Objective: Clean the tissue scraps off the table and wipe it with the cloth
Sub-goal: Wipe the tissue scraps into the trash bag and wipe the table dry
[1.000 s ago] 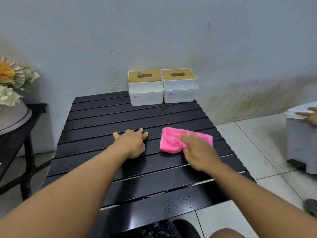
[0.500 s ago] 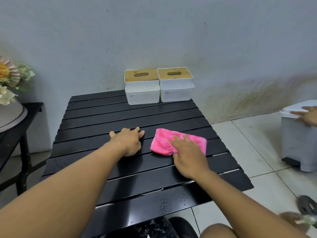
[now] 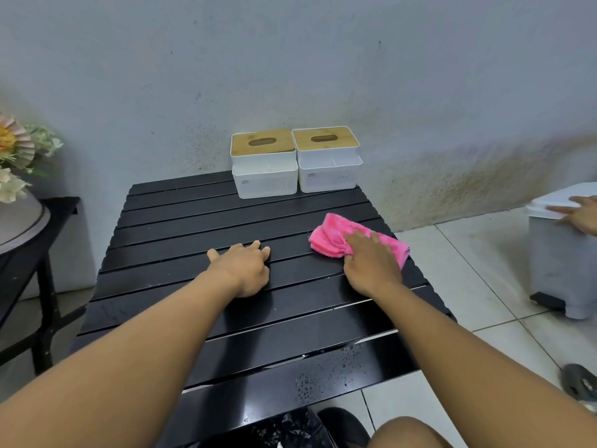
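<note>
A pink cloth [image 3: 336, 236] lies bunched on the black slatted table [image 3: 181, 227], near its right edge. My right hand [image 3: 371, 263] presses on the cloth with fingers spread flat over it. My left hand [image 3: 244, 268] rests palm down on the slats at the table's middle, fingers relaxed, holding nothing. No tissue scraps show on the tabletop. Water droplets sit on the near slat.
Two white tissue boxes [image 3: 295, 163] with wooden lids stand at the table's far edge against the wall. A grey pedal bin [image 3: 562, 253] is on the tiled floor at right, another person's hand [image 3: 581, 215] on its lid. A side table with flowers [image 3: 19, 156] stands left.
My right hand has slid the pink cloth to the right and a little farther away across the slats. My left hand has stayed put on the table.
</note>
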A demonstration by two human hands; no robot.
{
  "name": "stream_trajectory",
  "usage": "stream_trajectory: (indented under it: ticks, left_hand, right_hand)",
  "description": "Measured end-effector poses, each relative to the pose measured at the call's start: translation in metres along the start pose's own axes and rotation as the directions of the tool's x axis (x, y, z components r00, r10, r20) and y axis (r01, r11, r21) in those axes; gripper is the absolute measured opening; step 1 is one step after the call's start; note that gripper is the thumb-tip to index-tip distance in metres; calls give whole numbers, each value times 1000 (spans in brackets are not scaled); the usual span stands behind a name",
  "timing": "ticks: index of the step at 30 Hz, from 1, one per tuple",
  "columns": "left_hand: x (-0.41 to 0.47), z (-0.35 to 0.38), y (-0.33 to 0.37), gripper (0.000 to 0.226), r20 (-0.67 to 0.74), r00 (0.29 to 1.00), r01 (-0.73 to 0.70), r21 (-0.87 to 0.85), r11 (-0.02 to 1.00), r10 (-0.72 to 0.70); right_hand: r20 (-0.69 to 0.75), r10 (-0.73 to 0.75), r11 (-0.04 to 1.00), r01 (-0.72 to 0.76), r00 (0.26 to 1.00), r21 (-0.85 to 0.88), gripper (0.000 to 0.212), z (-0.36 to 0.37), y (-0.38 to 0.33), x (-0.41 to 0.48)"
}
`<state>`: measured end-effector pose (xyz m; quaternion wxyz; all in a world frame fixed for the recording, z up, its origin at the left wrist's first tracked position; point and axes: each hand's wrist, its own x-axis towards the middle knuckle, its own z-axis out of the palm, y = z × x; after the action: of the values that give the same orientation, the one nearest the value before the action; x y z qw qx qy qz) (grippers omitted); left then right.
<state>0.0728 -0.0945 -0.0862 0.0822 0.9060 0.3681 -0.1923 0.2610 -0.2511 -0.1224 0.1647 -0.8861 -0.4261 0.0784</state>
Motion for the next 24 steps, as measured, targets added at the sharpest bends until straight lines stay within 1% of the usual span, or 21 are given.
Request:
stream_trajectory:
  ticks: [3, 4, 6, 8, 10, 12, 15, 17, 18, 19, 22, 24]
  left_hand:
    - [-5, -1, 12, 28, -81, 995, -53, 17, 998, 55]
    - [-8, 0, 17, 26, -102, 991, -89, 19, 996, 90]
    - [-10, 6, 30, 36, -132, 972, -189, 46, 981, 193]
    - [-13, 13, 44, 40, -170, 944, -276, 69, 959, 284]
    - [-14, 18, 53, 42, -182, 932, -299, 95, 949, 312]
    - [-13, 19, 53, 48, -149, 945, -280, 91, 956, 292]
    - [-12, 17, 48, 54, -66, 963, -261, 30, 965, 263]
    - [-14, 14, 49, 55, -45, 965, -259, 16, 966, 259]
    - [-14, 14, 50, 55, -42, 965, -258, 18, 966, 258]
    - [-15, 14, 52, 55, -43, 966, -256, 22, 967, 256]
    - [-15, 14, 53, 57, -48, 967, -250, 27, 968, 251]
    - [-15, 15, 53, 59, -38, 968, -247, 17, 969, 248]
  right_hand:
    - [13, -74, 997, 75, 997, -34, 51, 4, 7, -23]
    - [19, -91, 995, 92, 996, -30, 49, 5, 10, -31]
    - [38, -119, 993, 119, 992, -13, 48, 6, 16, -43]
    - [57, -138, 990, 139, 989, -11, 49, 5, 21, -48]
    - [46, -139, 990, 140, 989, -16, 51, 1, 24, -44]
    - [-6, -95, 995, 95, 995, -23, 53, -5, 28, -34]
    - [-79, 73, 997, -71, 994, 31, 59, -13, 27, -18]
    - [-70, 140, 989, -136, 988, 54, 58, -12, 19, -14]
    - [-58, 132, 990, -128, 990, 53, 57, -10, 13, -16]
    - [-47, 92, 995, -89, 995, 49, 54, -8, 8, -21]
    - [-17, -122, 993, 122, 992, 7, 46, -2, 6, -48]
    - [20, -211, 977, 210, 977, 30, 48, 3, 13, -71]
